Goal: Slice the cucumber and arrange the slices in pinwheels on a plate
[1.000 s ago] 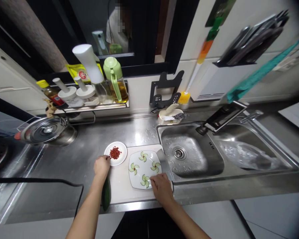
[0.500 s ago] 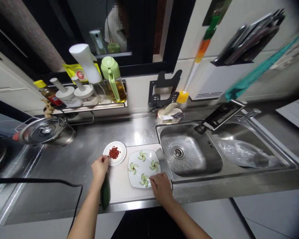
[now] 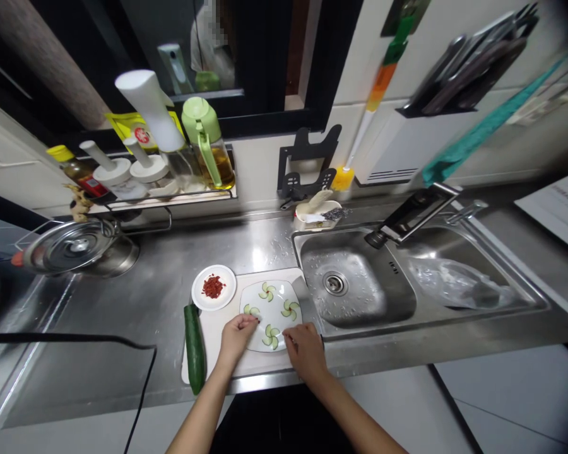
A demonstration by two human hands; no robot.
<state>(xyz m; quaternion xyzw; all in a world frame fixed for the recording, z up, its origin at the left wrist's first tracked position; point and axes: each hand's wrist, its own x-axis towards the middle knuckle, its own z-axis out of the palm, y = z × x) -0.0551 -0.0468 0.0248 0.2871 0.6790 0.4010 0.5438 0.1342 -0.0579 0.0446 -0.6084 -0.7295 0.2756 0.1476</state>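
A square white plate [image 3: 277, 304] on the cutting board carries several pinwheels of green-edged cucumber slices [image 3: 290, 309], some with a red dot in the middle. My left hand [image 3: 237, 337] is over the plate's left edge, thumb and forefinger pinched on a tiny dark-red bit. It partly covers the left pinwheel. At the plate's lower right, my right hand [image 3: 306, 350] has its fingers curled together; whatever is between them is hidden. Up and left, a small round white plate [image 3: 199, 294] holds chopped red bits [image 3: 213, 286]. A whole cucumber [image 3: 195, 350] lies along the board's left side.
The cutting board [image 3: 220, 372] reaches the counter's front edge. A double sink [image 3: 360, 315] with a black faucet [image 3: 397, 224] is to the right. A lidded pot [image 3: 108, 255] stands left, below a seasoning rack [image 3: 189, 197]. A black cable [image 3: 99, 341] crosses the counter.
My left hand has moved right from the small plate of red bits to the square plate, uncovering the cucumber. My right hand stays at the square plate's lower right. The view has shifted slightly.
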